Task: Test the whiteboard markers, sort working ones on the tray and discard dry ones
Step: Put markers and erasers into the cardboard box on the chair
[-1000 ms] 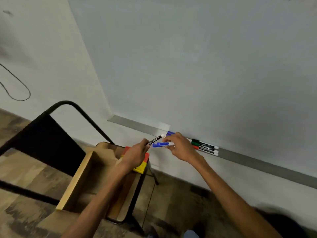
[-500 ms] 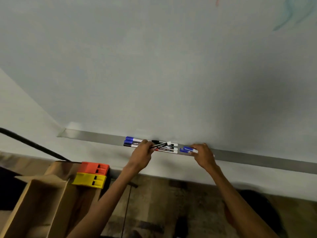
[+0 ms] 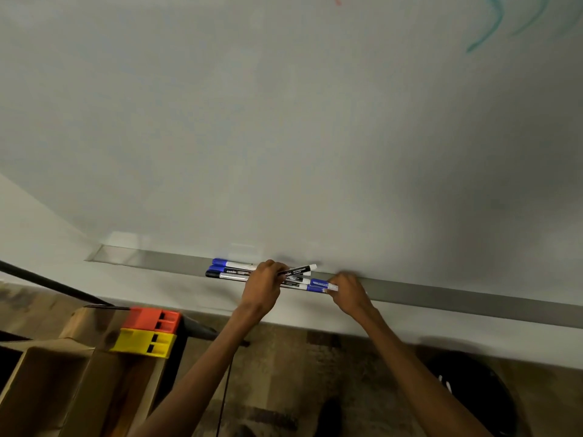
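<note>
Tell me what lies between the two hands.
In the head view: the white end of the black marker the left hand grips, and the blue-capped marker the right hand pinches, above the tray.

office or classroom | wall whiteboard | marker tray

Markers lie side by side on the gray tray. A black marker tilts over them; a blue marker lies at the right end.

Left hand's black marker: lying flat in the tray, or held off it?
Held off it. The left hand grips the black marker, which slants across the markers lying in the tray, white end raised above them.
</note>
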